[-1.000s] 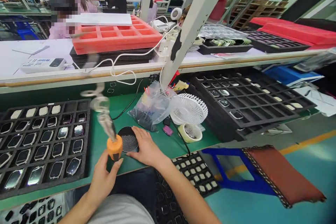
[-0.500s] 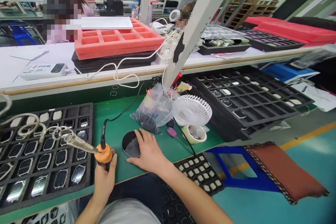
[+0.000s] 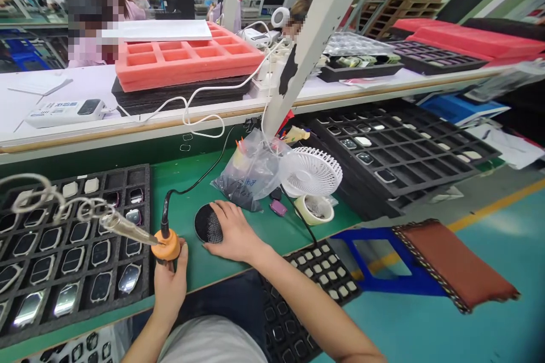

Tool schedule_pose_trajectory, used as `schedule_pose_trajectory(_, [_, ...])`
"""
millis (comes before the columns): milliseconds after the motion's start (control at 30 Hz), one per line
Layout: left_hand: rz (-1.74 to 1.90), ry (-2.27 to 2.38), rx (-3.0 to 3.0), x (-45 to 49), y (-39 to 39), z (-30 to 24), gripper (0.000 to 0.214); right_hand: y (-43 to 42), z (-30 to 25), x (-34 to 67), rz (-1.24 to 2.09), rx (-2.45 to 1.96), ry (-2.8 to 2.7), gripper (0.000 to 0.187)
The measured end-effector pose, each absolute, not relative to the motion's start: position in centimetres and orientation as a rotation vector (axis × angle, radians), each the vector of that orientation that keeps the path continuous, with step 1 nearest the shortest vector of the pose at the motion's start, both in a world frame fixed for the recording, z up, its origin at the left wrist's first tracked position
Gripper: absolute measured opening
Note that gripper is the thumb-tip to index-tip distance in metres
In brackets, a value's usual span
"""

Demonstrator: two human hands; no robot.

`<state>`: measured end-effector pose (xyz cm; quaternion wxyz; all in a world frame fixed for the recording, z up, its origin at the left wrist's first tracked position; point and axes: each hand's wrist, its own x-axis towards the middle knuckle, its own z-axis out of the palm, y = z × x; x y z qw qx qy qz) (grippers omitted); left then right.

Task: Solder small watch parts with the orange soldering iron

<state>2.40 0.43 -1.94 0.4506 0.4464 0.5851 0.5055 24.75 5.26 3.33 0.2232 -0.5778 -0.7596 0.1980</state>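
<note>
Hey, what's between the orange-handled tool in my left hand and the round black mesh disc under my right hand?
In the head view, only bare green mat separates the orange-handled tool from the black mesh disc.

We count two hands, with one orange-handled tool (image 3: 167, 244) in the left hand (image 3: 169, 281) and one round mesh dish (image 3: 205, 222) under the right hand (image 3: 232, 232). Just beyond the right hand we count one plastic bag (image 3: 249, 173), one small white fan (image 3: 313, 172) and one roll of tape (image 3: 315, 209). Black trays come to four: one tray (image 3: 147, 221) left of the left hand, one tray (image 3: 409, 173) well right of the right hand, one tray (image 3: 276, 317) beneath the right forearm, and one tray (image 3: 80, 343) below the left wrist.
</note>
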Motion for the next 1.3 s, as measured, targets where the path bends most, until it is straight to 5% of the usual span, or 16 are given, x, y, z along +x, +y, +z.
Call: schedule_pose_trajectory(1300, [1.243,1.471,0.954,2.5,0.3,-2.3,0.073,7.3,2.9,22.6,0.469,-1.542,-2.141,0.070])
